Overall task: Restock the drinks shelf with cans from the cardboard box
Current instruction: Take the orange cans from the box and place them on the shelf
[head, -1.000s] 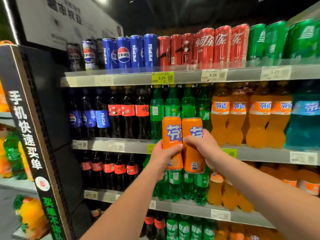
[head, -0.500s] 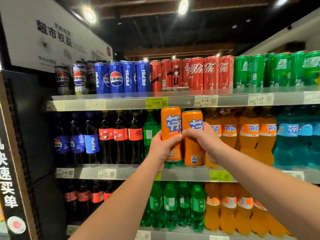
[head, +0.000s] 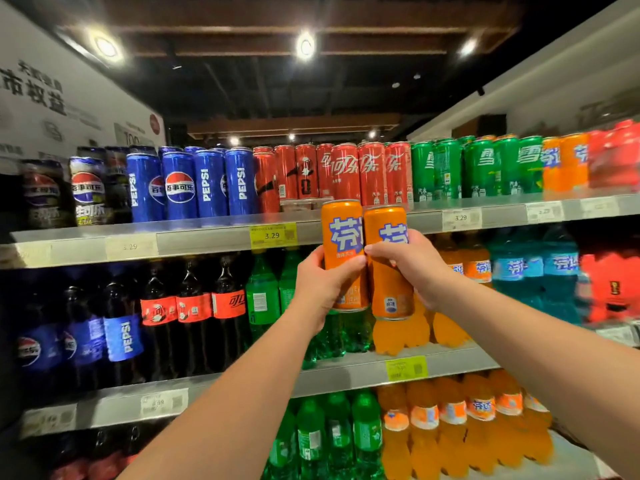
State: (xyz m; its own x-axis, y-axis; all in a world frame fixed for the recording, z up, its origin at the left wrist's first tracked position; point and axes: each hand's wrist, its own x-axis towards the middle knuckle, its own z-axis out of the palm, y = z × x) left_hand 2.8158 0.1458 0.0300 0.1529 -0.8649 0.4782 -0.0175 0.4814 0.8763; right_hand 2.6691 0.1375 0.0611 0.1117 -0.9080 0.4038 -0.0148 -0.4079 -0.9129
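Two tall orange soda cans stand upright side by side in front of the shelving, touching each other. My left hand (head: 325, 289) grips the left orange can (head: 341, 233) around its lower half. My right hand (head: 412, 268) grips the right orange can (head: 389, 285) around its middle. Their tops reach the front edge of the top shelf (head: 207, 237), just below the red cola cans (head: 346, 174). A short row of orange cans (head: 568, 161) stands on that shelf far to the right, past the green cans (head: 478, 168). The cardboard box is out of view.
The top shelf also carries blue cola cans (head: 194, 185) and dark cans (head: 45, 192) at the left. Lower shelves hold bottles: dark cola (head: 187, 306), green (head: 263, 292), orange (head: 478, 265) and teal (head: 533, 268). A white signboard (head: 52, 109) hangs at upper left.
Both hands have lifted the two orange cans from mid-shelf height up to the top shelf's edge. My view has tilted upward, showing more ceiling.
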